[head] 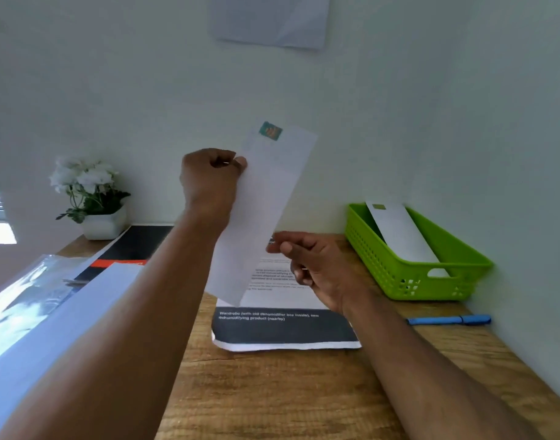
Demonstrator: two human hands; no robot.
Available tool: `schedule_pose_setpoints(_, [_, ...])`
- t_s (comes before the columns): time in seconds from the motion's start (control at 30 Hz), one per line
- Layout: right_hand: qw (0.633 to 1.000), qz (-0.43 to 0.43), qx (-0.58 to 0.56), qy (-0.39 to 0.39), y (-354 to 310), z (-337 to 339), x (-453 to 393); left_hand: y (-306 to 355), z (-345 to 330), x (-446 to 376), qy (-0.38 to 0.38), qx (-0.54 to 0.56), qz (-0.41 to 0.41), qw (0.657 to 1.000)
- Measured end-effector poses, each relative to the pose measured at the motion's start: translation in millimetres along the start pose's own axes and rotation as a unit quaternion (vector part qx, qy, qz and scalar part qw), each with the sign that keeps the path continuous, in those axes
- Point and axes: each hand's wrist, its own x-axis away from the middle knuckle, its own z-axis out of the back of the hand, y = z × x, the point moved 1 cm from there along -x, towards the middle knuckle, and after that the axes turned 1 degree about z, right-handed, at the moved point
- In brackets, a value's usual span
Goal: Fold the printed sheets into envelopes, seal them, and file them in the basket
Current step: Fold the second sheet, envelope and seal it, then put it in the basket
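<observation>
My left hand (208,182) holds a long white envelope (266,204) up in the air by its left edge, tilted, with a green stamp at its top corner. Below and to the right, my right hand (316,268) hovers with loosely curled fingers at the envelope's lower right edge; whether it touches the paper is unclear. A printed sheet (285,325) with a dark band of text lies on the wooden desk under both hands. The green basket (408,277) stands at the right against the wall and has one stamped envelope (399,233) leaning inside.
A blue pen (450,320) lies on the desk (272,392) in front of the basket. At the left are a stack of white paper (66,319), a clear plastic sleeve (24,290) and a black-and-orange folder (135,242). A potted white flower (91,198) stands at the back left.
</observation>
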Motion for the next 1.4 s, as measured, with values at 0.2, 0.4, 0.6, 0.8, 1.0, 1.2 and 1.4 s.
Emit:
schedule_pose_setpoints(0.2, [0.999, 0.013, 0.018, 0.033, 4, -6, -2, 7, -10, 5, -0.004, 0.023, -0.018, 1.000])
schedule_pose_setpoints(0.4, [0.981, 0.062, -0.005, 0.181, -14, 5, -3, 12, -17, 17, -0.050, 0.139, 0.044, 0.988])
schedule_pose_setpoints(0.6, [0.941, 0.110, 0.036, 0.318, -58, 41, 2, 23, -35, 44, -0.197, 0.147, 0.023, 0.969])
schedule_pose_setpoints(0.8, [0.910, 0.138, 0.161, 0.357, -106, 106, 5, 23, -93, 74, -0.295, 0.185, 0.100, 0.932])
schedule_pose_setpoints(1.0, [0.861, 0.104, 0.311, 0.388, -106, 182, 7, 10, -176, 90, -0.323, 0.289, 0.270, 0.860])
schedule_pose_setpoints(1.2, [0.834, 0.046, 0.375, 0.402, -87, 226, 2, -1, -228, 103, -0.322, 0.268, 0.338, 0.843])
schedule_pose_setpoints(1.4, [0.727, -0.068, 0.585, 0.352, -74, 234, -8, -8, -252, 109, -0.312, 0.176, 0.389, 0.849])
